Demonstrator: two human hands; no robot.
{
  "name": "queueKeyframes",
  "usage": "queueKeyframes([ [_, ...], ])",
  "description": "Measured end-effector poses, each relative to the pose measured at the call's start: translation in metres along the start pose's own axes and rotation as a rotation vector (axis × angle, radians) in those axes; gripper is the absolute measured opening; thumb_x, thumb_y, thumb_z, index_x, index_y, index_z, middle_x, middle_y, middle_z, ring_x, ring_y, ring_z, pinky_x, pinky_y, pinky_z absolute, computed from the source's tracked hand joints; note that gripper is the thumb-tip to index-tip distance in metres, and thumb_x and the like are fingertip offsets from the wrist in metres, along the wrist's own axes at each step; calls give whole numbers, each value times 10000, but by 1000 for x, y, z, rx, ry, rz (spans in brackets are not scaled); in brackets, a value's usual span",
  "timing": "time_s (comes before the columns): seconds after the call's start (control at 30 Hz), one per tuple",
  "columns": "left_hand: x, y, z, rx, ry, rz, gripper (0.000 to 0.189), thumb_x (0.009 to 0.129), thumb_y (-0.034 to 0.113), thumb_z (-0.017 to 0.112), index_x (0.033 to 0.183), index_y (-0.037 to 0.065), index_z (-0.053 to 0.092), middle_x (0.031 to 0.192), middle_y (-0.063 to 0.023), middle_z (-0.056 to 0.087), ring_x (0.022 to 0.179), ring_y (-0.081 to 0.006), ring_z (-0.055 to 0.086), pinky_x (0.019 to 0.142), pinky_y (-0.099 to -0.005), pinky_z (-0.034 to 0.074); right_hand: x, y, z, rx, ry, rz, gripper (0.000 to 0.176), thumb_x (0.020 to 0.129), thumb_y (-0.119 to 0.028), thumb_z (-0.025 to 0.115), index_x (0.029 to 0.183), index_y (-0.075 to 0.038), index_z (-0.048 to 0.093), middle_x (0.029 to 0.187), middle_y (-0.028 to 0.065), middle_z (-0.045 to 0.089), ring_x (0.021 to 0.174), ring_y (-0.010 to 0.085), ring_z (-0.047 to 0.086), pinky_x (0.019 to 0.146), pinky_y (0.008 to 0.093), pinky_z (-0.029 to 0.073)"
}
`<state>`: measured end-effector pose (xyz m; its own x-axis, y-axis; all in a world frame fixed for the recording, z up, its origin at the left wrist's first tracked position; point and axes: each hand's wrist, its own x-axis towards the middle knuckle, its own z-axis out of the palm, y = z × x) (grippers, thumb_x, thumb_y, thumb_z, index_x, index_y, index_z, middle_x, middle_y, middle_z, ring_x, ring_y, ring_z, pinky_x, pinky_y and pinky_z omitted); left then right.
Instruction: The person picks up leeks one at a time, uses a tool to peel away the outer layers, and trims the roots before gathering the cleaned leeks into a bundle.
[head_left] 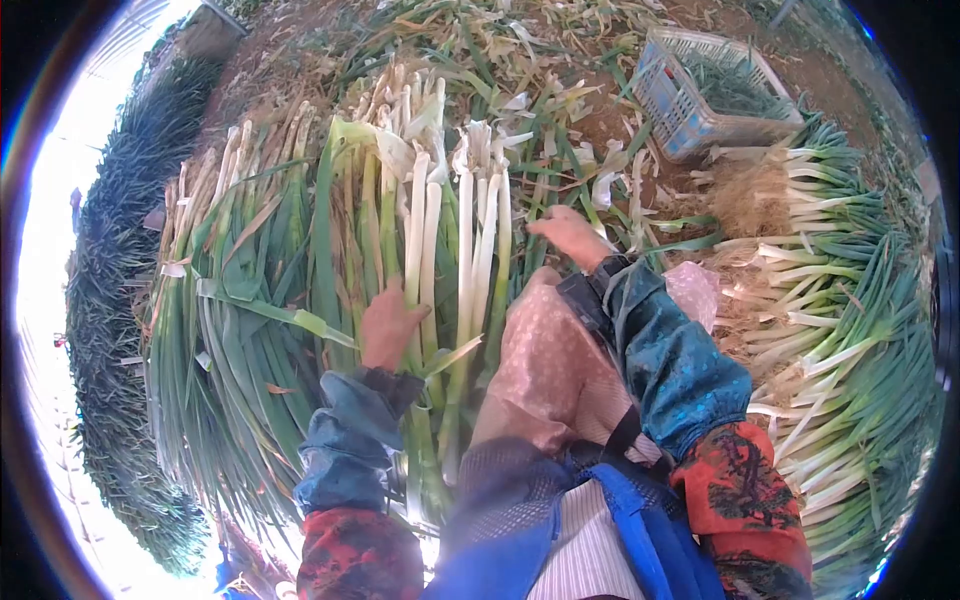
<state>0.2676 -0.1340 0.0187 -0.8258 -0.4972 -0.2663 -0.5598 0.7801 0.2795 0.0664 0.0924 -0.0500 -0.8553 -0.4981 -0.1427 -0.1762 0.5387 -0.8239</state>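
My left hand rests on a pile of long green onions, thumb and fingers apart over the stalks. Peeled green onions with clean white shafts lie just to its right, roots pointing away from me. A torn pale leaf droops across the top of the pile. My right hand hovers above my knee, past the pile's right edge and near loose peelings. Its fingers are loosely bent, and I see nothing between them.
Unpeeled green onions with leafy tops fill the left. A plastic crate holding greens stands at the far right. Below it, a row of green onions lies with roots toward me. Peelings litter the soil ahead. Growing plants line the far left.
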Motion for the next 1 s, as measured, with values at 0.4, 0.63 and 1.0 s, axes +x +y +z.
queueKeyframes([
  [0.4, 39, 19, 6, 122, -127, -88, 446, 638, 351, 741, 857, -18, 620, 866, -210, 640, 856, -374, 613, 730, -433, 468, 30, -3, 63, 967, -472, 532, 273, 771, -271, 694, 896, -33, 650, 749, 50, 616, 620, 160, 578, 565, 289, 460],
  [0.63, 43, 5, -2, -219, -177, -96, 470, 579, 273, 768, 919, -27, 643, 778, -198, 641, 745, -319, 634, 697, -380, 473, 23, -14, 59, 938, -508, 361, 340, 758, -261, 728, 1008, -49, 640, 844, 60, 637, 728, 177, 611, 676, 298, 490],
  [1.0, 36, 21, -50, -707, -54, 7, 357, 645, 28, 659, 991, -48, 622, 851, -98, 654, 725, -160, 616, 671, -285, 492, -11, -90, 15, 1028, -693, 40, 542, 785, -248, 682, 1249, -44, 489, 1113, 69, 590, 995, 161, 569, 864, 327, 465],
])
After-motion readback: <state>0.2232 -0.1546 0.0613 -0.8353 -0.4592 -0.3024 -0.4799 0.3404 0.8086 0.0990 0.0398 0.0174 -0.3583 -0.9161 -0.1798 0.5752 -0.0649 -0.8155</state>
